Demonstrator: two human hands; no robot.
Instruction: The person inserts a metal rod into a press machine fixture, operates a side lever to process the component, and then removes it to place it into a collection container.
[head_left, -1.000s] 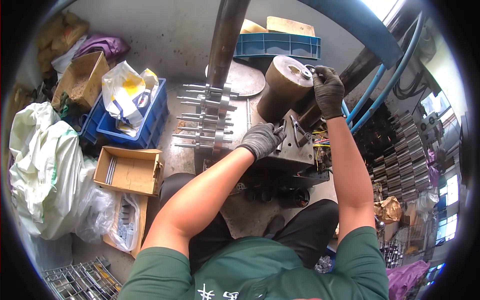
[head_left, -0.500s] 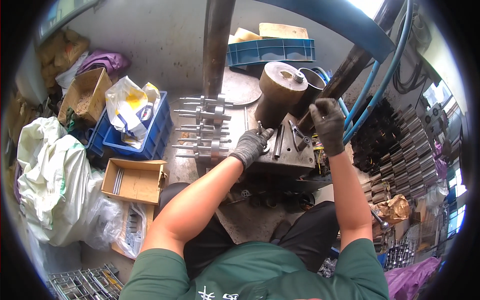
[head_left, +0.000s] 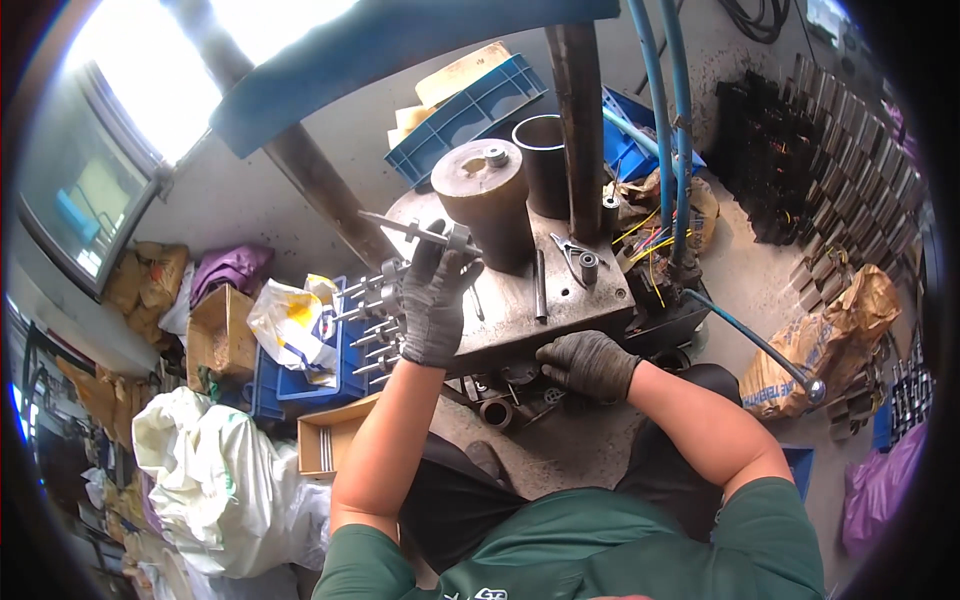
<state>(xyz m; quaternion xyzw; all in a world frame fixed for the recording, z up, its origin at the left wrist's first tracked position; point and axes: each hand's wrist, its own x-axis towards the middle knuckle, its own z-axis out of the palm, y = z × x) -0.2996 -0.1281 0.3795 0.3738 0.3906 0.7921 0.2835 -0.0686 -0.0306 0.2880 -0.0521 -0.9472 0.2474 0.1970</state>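
My left hand [head_left: 432, 315], in a dark grey glove, is raised over the left side of the metal bench [head_left: 500, 336]. Its fingers grip a steel shaft [head_left: 398, 226] with a thick round collar, tilted down to the right. Below and left of it lies a row of similar collared shafts [head_left: 378, 290]. My right hand [head_left: 592, 364], gloved too, is low at the bench's front edge with curled fingers; whatever they hold, if anything, is hidden. On the bench top lie a dark bar [head_left: 541, 285], pliers [head_left: 570, 255] and a small metal cylinder [head_left: 589, 268].
A large metal cylinder [head_left: 480, 190] stands on the bench, with an open tube [head_left: 541, 165] behind it. Dark posts [head_left: 578, 140] and blue hoses [head_left: 684, 150] rise nearby. A blue lever [head_left: 750, 340] juts out right. Boxes and a white sack [head_left: 215, 475] stand left.
My left hand has come up off the bench and left, with a collared shaft in its grip. My right hand has dropped from beside the post to the bench's front edge. The view has turned.
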